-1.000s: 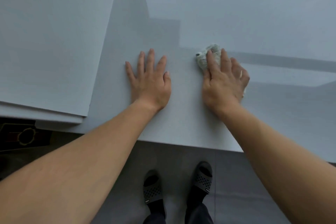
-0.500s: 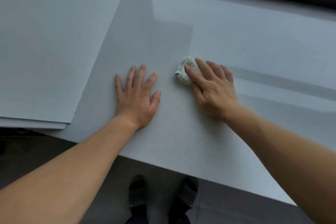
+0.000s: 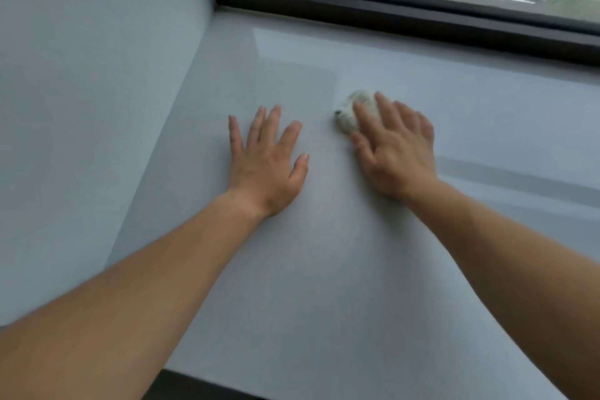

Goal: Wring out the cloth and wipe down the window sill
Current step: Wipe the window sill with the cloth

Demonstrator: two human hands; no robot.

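A small bunched white cloth (image 3: 349,114) lies on the pale grey window sill (image 3: 324,269). My right hand (image 3: 394,148) lies over the cloth with its fingers stretched out, pressing it onto the sill; most of the cloth is hidden under the fingers. My left hand (image 3: 268,159) rests flat on the sill to the left of the cloth, fingers spread, holding nothing. Motion blurs the right hand slightly.
A dark window frame (image 3: 389,14) runs along the back of the sill, with glass above it. A pale side wall (image 3: 97,91) closes the sill on the left. The sill's front edge (image 3: 201,377) is at the bottom.
My right hand has pushed the cloth farther back across the sill towards the window. My left hand stays flat on the sill. The view has tilted up, bringing the window into sight.
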